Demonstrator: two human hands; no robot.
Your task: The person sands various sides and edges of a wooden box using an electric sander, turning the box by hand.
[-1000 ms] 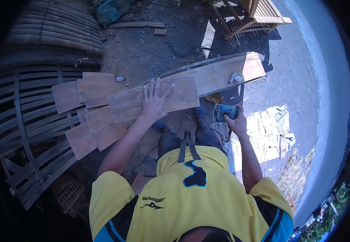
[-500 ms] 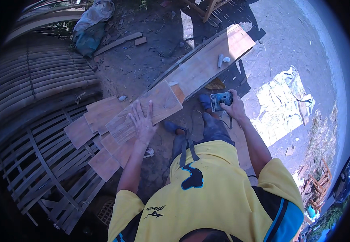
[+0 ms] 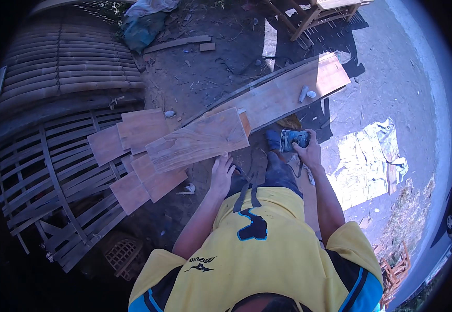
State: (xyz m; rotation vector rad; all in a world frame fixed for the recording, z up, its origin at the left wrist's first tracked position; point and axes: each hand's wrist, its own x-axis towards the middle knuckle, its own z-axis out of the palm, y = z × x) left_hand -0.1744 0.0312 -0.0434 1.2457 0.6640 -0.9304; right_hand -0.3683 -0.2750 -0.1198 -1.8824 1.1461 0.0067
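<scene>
My left hand [image 3: 222,174] is at the near long edge of a wooden board [image 3: 200,139], its fingers loosely bent and apart. Its fingertips meet the edge, but I cannot tell whether they press on it. In my right hand [image 3: 310,151] is a dark bluish palm sander [image 3: 293,140], held off to the right of the board. The board lies slantwise, its far end over a longer plank bench [image 3: 283,99]. A white round lid or cup [image 3: 312,94] and a small pale cylinder [image 3: 303,93] stand on that bench.
Several cut boards [image 3: 143,130] lie at the left on a slatted bamboo frame [image 3: 65,171]. A bamboo bench [image 3: 75,62] stands behind it. A white sheet [image 3: 364,161] is spread on the ground at the right. Wooden furniture [image 3: 314,18] stands at the far side.
My left hand has come off the board's top face and moved right to its near edge. The sander stays in my right hand. The whole view has shifted.
</scene>
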